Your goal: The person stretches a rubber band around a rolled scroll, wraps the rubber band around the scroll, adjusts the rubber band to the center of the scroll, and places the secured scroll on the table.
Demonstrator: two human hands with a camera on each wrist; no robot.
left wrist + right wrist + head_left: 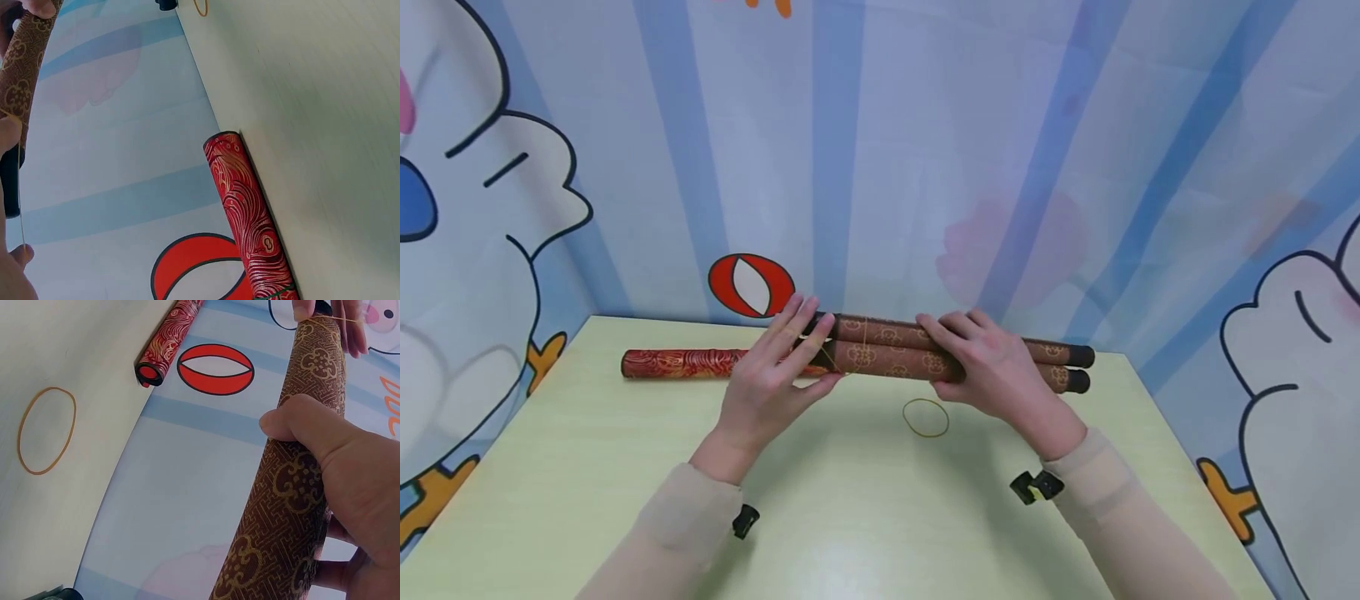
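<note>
Two brown patterned scrolls (895,352) with black end caps lie side by side, lifted above the table. My right hand (981,354) grips them around the middle, thumb over the top scroll (300,469). My left hand (782,367) is at their left end, pinching a thin rubber band (831,354) stretched round the scrolls; the band (20,206) runs taut between my fingers. A red patterned scroll (688,363) lies on the table at the back left, by the wall. A loose rubber band (926,417) lies on the table below my right hand.
The pale green table (865,517) is boxed in by blue striped cartoon walls (925,150) at the back and both sides. The red scroll (250,219) rests right against the back wall. Black wrist camera mounts (1036,486) show at both sleeves.
</note>
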